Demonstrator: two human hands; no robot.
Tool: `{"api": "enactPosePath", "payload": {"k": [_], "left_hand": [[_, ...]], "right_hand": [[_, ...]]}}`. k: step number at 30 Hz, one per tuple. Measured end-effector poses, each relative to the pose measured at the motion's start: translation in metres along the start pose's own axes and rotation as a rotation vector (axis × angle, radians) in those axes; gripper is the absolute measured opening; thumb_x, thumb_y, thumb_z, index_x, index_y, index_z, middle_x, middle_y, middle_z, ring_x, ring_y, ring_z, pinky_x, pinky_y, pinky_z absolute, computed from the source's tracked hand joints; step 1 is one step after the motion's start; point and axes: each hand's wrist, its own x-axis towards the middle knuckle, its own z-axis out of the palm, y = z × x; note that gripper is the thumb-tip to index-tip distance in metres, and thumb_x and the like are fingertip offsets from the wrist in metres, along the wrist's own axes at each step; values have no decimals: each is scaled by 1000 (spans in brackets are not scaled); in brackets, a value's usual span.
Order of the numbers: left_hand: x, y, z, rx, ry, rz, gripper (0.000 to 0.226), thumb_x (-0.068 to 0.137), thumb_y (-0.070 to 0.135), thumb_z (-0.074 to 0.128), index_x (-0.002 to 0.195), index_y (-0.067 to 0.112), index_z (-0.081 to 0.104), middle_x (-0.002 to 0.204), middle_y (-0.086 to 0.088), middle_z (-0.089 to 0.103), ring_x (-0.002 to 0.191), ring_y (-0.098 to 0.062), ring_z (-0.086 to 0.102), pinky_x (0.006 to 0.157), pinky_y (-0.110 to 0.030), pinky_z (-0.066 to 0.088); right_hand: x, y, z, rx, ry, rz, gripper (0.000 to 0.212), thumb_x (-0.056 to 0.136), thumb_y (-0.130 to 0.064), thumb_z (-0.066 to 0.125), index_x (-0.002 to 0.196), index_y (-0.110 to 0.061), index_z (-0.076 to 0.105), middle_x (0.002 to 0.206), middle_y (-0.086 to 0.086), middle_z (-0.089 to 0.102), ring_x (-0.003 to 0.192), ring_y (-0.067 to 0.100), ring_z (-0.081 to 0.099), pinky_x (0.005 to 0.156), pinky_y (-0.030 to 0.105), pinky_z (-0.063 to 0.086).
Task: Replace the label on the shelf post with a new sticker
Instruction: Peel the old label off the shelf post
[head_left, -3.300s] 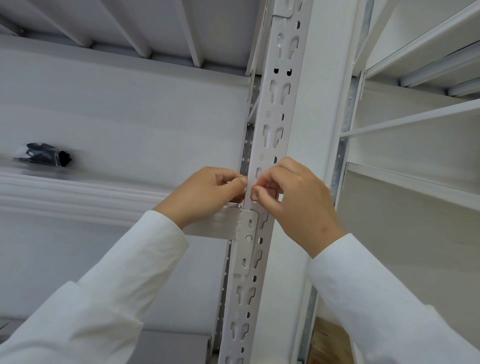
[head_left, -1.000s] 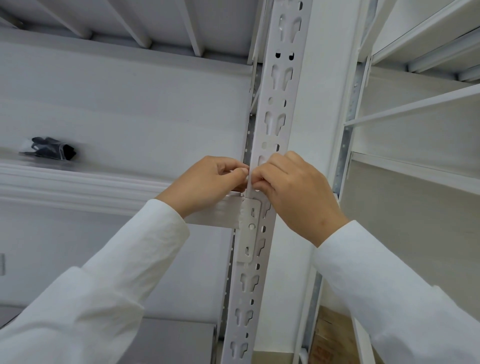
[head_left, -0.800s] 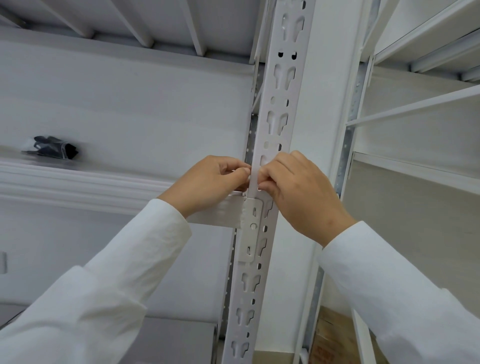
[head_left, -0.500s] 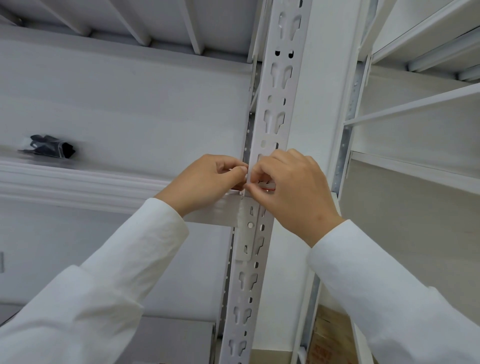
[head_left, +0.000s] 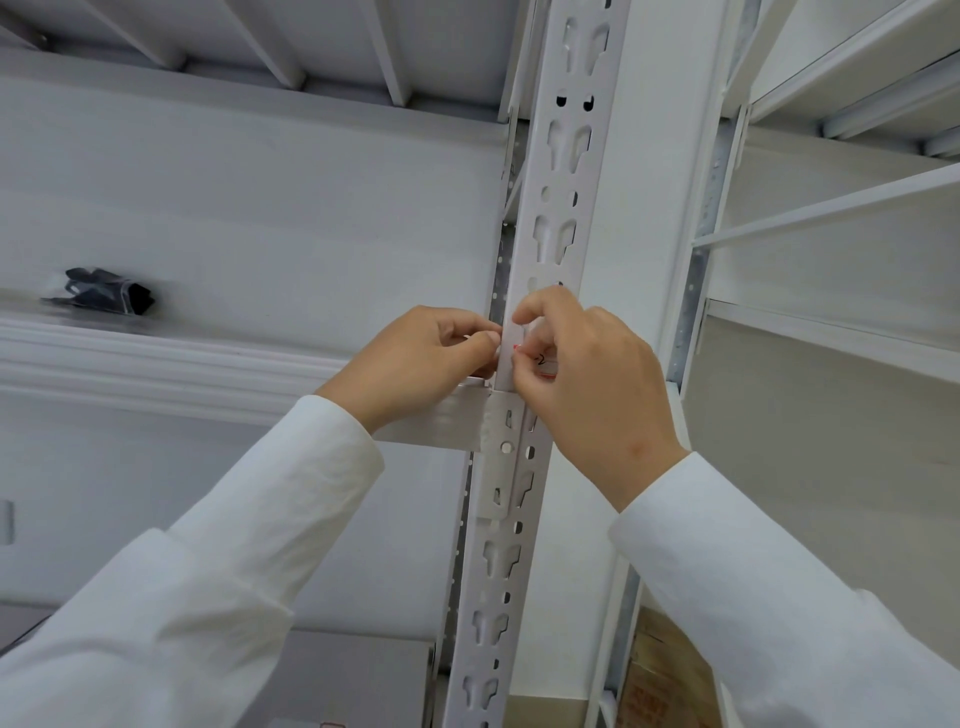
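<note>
A white slotted shelf post (head_left: 558, 171) runs up the middle of the view. A small white label (head_left: 540, 359) with a red border and dark writing sits on the post, mostly hidden under my fingers. My right hand (head_left: 587, 384) pinches the label with thumb and curled fingers against the post's face. My left hand (head_left: 431, 358) is curled beside the post's left edge, with its thumb and forefinger tips touching that edge just above the beam bracket (head_left: 501, 452). Whether it holds anything there is hidden.
A white shelf beam (head_left: 156, 358) runs left from the post, with a black bag (head_left: 104, 293) lying on the shelf above it. More white shelving (head_left: 841, 208) stands to the right. A brown cardboard box (head_left: 660, 675) sits low behind the post.
My right hand has shifted slightly on the post, and a bit of the label with its red edge and writing now shows between my fingers. My left hand has stayed at the post's edge.
</note>
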Motion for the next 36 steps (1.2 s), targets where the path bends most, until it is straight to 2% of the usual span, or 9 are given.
{"api": "enactPosePath", "payload": {"k": [5, 12, 18, 24, 29, 31, 34, 36], "left_hand": [[1, -3, -1, 15, -4, 6, 22, 92, 21, 53, 102, 16, 72, 100, -4, 77, 96, -15, 72, 102, -39, 48], [2, -4, -1, 25, -7, 16, 22, 90, 26, 55, 100, 19, 73, 98, -1, 77, 95, -14, 72, 102, -41, 48], [2, -5, -1, 34, 0, 22, 34, 76, 38, 52, 97, 22, 74, 97, -1, 78, 95, -14, 72, 101, -42, 48], [3, -5, 0, 29, -1, 21, 36, 75, 38, 52, 98, 21, 73, 97, 0, 77, 95, -14, 72, 101, -42, 48], [3, -6, -1, 36, -1, 13, 37, 75, 39, 52, 100, 22, 73, 97, 1, 77, 95, -13, 72, 101, -41, 48], [4, -7, -1, 36, -8, 13, 37, 75, 40, 52, 100, 22, 73, 97, 1, 77, 96, -14, 72, 101, -42, 48], [4, -8, -1, 32, -1, 19, 36, 75, 40, 52, 98, 22, 73, 97, 1, 77, 95, -14, 72, 101, -42, 48], [5, -8, -1, 28, 2, 21, 35, 75, 40, 53, 98, 22, 73, 96, 0, 78, 94, -14, 72, 101, -42, 49]], "right_hand": [[1, 6, -4, 156, -71, 57, 23, 76, -8, 62, 94, -16, 49, 67, -5, 63, 63, 21, 57, 60, 37, 49], [2, 10, -6, 214, -87, 46, 29, 75, -7, 62, 91, -21, 42, 66, -5, 63, 62, 17, 57, 65, 37, 50], [2, 13, -8, 229, -100, 33, 40, 77, -8, 62, 90, -28, 30, 67, -6, 63, 63, 10, 55, 66, 31, 50], [4, 17, -10, 259, -155, 51, 38, 78, -9, 63, 89, -27, 32, 69, -6, 64, 66, 10, 56, 64, 20, 44], [4, 20, -15, 408, -213, 94, 30, 78, -6, 62, 87, -23, 40, 73, -5, 63, 68, 13, 57, 70, 30, 50], [2, 20, -18, 442, -211, 112, 26, 77, -11, 63, 89, -22, 44, 73, -5, 62, 70, 13, 57, 71, 30, 49], [-1, 21, -16, 287, -173, 103, 26, 72, -29, 68, 87, -20, 50, 72, -9, 55, 69, 9, 49, 65, 23, 43], [-3, 23, -12, 147, -152, 52, 28, 70, -38, 69, 83, -18, 53, 74, -10, 49, 69, 10, 44, 63, 24, 38]]}}
